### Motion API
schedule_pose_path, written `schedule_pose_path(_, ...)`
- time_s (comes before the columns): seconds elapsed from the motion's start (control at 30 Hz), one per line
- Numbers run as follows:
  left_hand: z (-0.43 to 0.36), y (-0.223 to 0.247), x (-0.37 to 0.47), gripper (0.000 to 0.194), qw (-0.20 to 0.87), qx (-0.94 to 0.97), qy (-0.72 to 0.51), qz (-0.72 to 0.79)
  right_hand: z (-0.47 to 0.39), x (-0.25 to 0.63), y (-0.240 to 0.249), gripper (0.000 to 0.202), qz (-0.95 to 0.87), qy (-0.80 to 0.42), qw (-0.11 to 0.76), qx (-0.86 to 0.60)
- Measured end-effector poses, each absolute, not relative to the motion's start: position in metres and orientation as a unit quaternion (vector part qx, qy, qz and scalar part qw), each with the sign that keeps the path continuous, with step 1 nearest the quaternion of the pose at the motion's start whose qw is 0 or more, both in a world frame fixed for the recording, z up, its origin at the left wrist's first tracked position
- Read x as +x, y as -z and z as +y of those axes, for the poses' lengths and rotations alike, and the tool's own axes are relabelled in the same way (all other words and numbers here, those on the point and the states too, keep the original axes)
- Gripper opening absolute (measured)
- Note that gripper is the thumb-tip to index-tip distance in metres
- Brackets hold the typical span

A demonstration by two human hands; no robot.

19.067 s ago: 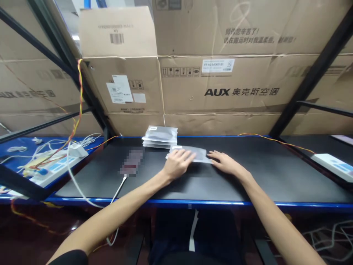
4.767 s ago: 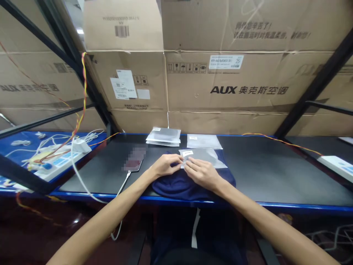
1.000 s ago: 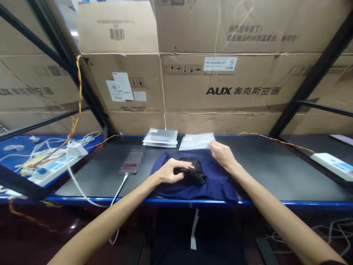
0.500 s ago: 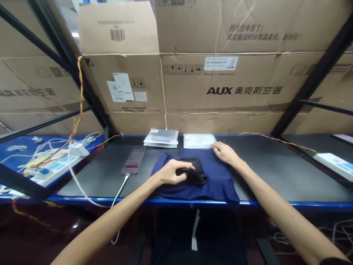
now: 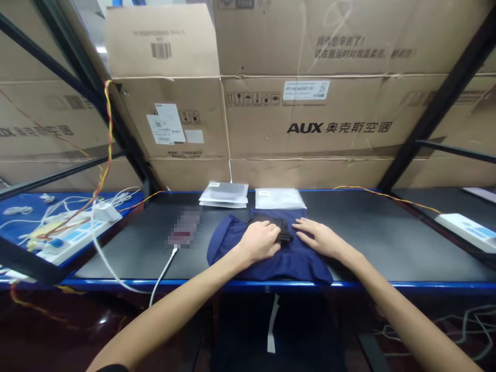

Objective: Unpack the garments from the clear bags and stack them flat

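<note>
A navy blue cloth (image 5: 298, 266) lies spread near the front edge of the dark table, with a bunched black cloth (image 5: 285, 227) on top of it. My left hand (image 5: 261, 240) is on the black cloth, its fingers curled round part of it. Flat on the navy cloth, just right of the black one, my right hand (image 5: 315, 236) rests with its fingers apart and nothing held. Behind the cloths lie a translucent packet (image 5: 281, 199) with a small label and, to its left, a stack of similar packets (image 5: 223, 194).
A blurred-out phone (image 5: 184, 230) with a white cable lies left of the cloth. Power strips (image 5: 77, 237) stand at far left, another (image 5: 467, 231) at right. Cardboard (image 5: 329, 170) forms the back wall between black metal posts (image 5: 437, 98).
My left hand has moved right and pressed down over the black cloth. My right hand has left the packet's corner and come nearer, onto the navy cloth. The view has shifted slightly.
</note>
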State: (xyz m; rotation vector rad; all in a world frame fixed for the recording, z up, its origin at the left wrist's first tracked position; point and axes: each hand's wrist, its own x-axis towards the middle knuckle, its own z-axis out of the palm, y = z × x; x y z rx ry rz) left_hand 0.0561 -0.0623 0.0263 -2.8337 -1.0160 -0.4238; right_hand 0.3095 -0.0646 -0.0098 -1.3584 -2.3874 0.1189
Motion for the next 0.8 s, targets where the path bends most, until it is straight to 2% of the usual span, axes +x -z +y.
schedule_pose_path(0.2, -0.056, -0.044, 0.023, 0.048, -0.063, -0.941, 0.180, -0.280, -0.071, 0.325, 0.005, 0.039, -0.842, -0.087, 0.225, -0.482)
schedule_pose_path(0.3, -0.042, -0.052, -0.003, 0.068, -0.111, -0.963, 0.132, -0.208, -0.076, 0.331, 0.002, 0.039, -0.842, -0.102, 0.217, -0.482)
schedule_pose_path(0.37, -0.034, -0.053, -0.015, 0.082, -0.110, -0.968, 0.111, -0.196, -0.079, 0.332, 0.002, 0.040, -0.844, -0.103, 0.210, -0.483)
schedule_pose_path(0.43, -0.028, -0.050, -0.020, 0.086, -0.084, -0.971, 0.101, -0.201, -0.080, 0.332, 0.005, 0.039, -0.845, -0.098, 0.210, -0.483)
schedule_pose_path(0.8, -0.020, -0.035, 0.005, 0.044, 0.020, -0.977, 0.115, -0.179, -0.079, 0.334, 0.016, 0.040, -0.843, -0.087, 0.221, -0.483)
